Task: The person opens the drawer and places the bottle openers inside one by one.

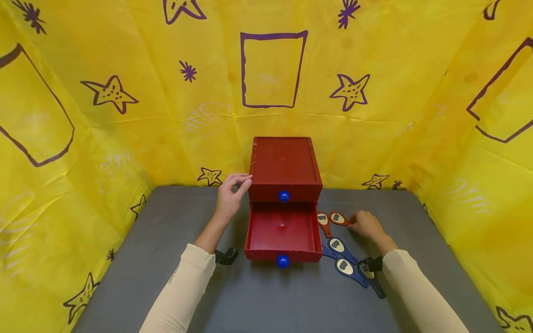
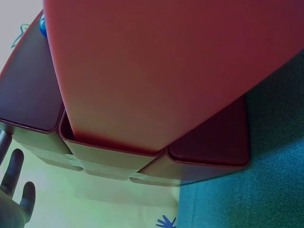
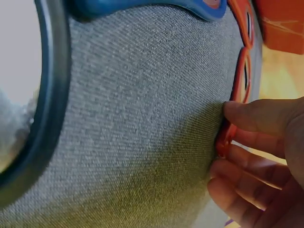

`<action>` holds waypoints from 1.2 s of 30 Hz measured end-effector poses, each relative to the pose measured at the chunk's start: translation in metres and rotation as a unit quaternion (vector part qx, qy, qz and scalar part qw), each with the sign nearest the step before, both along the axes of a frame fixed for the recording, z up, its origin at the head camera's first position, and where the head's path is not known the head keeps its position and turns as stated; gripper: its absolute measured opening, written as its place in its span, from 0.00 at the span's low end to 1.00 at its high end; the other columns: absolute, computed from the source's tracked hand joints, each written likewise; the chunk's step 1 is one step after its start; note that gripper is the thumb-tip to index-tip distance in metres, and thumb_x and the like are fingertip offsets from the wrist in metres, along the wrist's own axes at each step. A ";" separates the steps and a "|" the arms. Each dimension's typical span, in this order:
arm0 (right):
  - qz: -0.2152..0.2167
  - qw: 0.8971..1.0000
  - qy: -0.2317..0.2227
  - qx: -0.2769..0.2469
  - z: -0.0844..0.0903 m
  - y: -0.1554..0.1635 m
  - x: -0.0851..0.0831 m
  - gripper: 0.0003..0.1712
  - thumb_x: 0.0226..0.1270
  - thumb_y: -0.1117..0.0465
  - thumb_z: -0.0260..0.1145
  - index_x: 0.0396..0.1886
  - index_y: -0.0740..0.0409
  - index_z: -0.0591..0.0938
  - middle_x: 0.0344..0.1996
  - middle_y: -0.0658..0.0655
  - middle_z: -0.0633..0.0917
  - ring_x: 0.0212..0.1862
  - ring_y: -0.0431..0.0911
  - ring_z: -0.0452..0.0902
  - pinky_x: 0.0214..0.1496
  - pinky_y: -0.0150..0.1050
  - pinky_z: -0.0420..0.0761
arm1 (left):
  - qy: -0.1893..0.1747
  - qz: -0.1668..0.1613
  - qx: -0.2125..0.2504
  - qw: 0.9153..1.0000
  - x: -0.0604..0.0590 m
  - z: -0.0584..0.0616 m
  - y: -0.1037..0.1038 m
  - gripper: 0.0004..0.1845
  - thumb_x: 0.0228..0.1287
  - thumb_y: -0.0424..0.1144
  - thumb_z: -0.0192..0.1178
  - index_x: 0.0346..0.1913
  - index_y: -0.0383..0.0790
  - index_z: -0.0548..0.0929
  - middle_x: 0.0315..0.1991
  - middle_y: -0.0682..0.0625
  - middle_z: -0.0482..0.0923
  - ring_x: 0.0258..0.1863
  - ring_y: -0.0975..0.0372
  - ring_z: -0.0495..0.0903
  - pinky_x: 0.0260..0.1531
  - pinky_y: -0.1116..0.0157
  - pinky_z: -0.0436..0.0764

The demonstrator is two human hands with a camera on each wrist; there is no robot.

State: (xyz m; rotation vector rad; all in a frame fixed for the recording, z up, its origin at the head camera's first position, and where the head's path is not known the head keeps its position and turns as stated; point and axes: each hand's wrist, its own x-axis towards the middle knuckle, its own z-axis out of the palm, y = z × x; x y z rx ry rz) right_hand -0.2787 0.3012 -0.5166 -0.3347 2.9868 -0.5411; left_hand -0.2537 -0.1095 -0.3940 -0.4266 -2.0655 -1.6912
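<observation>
A red drawer box [image 1: 285, 162] stands at the back of the table, its lower drawer [image 1: 275, 231] pulled out and nothing lying in it. My left hand [image 1: 230, 196] is at the box's upper left edge, fingers fairly straight, fingertips touching or very close to it. On the right, my right hand [image 1: 368, 225] pinches the handle end of a red bottle opener [image 1: 338, 218], which lies flat on the table. In the right wrist view the thumb presses on this red opener [image 3: 227, 133]. Another red bottle opener [image 1: 323, 222] lies beside the drawer.
Several blue bottle openers [image 1: 350, 272] lie right of the drawer, one partly hidden by it. A black bottle opener [image 1: 376, 284] sits under the right wrist camera. Yellow patterned cloth [image 1: 275, 125] encloses the grey table [image 1: 266, 300] at back and sides.
</observation>
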 end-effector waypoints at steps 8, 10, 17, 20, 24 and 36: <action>-0.005 1.000 0.006 -0.013 -0.003 0.003 0.003 0.07 0.52 0.65 0.70 0.28 0.66 0.85 0.26 0.60 0.85 0.30 0.53 0.78 0.39 0.52 0.79 | 0.003 0.001 0.002 1.000 0.001 0.001 -0.001 0.10 0.63 0.27 0.61 0.43 0.22 0.84 0.47 0.29 0.80 0.47 0.63 0.76 0.48 0.69 0.75; -0.004 1.000 0.008 -0.014 -0.003 0.004 0.004 0.07 0.52 0.64 0.70 0.27 0.65 0.85 0.24 0.59 0.84 0.28 0.52 0.77 0.37 0.50 0.78 | 0.004 0.001 0.002 1.000 0.001 0.001 -0.001 0.10 0.63 0.26 0.61 0.43 0.22 0.84 0.47 0.29 0.80 0.47 0.61 0.76 0.47 0.74 0.74; -0.012 1.000 0.000 -0.016 -0.003 0.010 0.009 0.09 0.52 0.62 0.71 0.27 0.64 0.84 0.23 0.57 0.83 0.27 0.49 0.74 0.32 0.43 0.75 | 0.005 0.000 0.005 1.000 0.001 0.001 0.000 0.10 0.63 0.26 0.61 0.43 0.21 0.84 0.46 0.29 0.80 0.48 0.56 0.77 0.47 0.76 0.73; -0.020 1.000 -0.005 -0.018 -0.002 0.013 0.010 0.09 0.53 0.61 0.71 0.27 0.64 0.84 0.23 0.56 0.82 0.26 0.48 0.73 0.32 0.42 0.73 | 0.003 0.001 0.003 1.000 0.001 0.001 0.000 0.10 0.63 0.27 0.61 0.44 0.22 0.84 0.46 0.29 0.80 0.48 0.56 0.77 0.49 0.68 0.76; -0.030 0.999 -0.012 -0.023 0.001 0.016 0.013 0.10 0.55 0.60 0.71 0.30 0.66 0.85 0.24 0.56 0.83 0.27 0.47 0.73 0.31 0.41 0.73 | 0.001 -0.001 0.004 1.000 0.001 0.001 0.000 0.10 0.63 0.27 0.61 0.44 0.22 0.84 0.47 0.29 0.80 0.48 0.60 0.76 0.51 0.57 0.76; -0.062 0.995 0.013 -0.074 0.027 0.020 0.013 0.11 0.59 0.62 0.69 0.31 0.68 0.86 0.24 0.59 0.86 0.24 0.45 0.73 0.28 0.38 0.72 | -0.004 -0.006 0.013 1.000 0.002 0.002 -0.001 0.10 0.64 0.27 0.61 0.44 0.21 0.84 0.47 0.28 0.79 0.48 0.61 0.76 0.53 0.50 0.75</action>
